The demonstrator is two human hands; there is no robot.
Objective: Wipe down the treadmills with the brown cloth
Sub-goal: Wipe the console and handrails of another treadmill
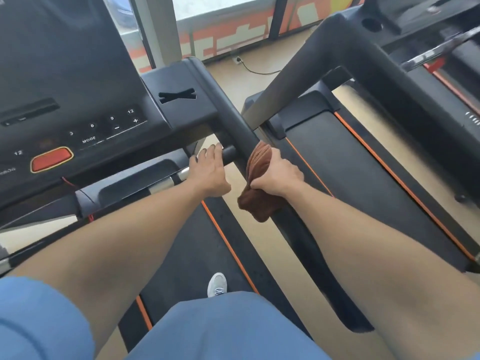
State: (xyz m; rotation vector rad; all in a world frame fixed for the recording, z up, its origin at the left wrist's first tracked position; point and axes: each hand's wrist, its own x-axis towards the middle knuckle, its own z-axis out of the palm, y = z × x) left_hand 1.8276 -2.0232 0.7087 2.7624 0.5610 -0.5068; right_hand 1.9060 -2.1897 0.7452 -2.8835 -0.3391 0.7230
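brown cloth [259, 185]: we see it bunched and wrapped over the black side handrail [241, 131] of the near treadmill [78, 100], one end hanging below the rail.
right hand [279, 175]: we see its fingers curled round the cloth and the rail under it, thumb pinching the cloth's folds on the near side.
left hand [209, 172]: we see it resting on the short black grip [230, 153] that juts from the handrail, fingers fairly straight and draped over it; whether they close underneath, we cannot tell.
console: black panel with a red button [50, 159], "mode" lettering and number keys, up and left of both hands.
belt [197, 255]: dark, edged with an orange stripe, below the arms; a grey shoe [217, 284] stands on it.
second treadmill [363, 141]: just beside on the right, same dark belt and orange edging.
clothing: blue fabric [220, 328] along the bottom edge.
floor: a cable [255, 70] runs from a wall socket beyond the treadmills.
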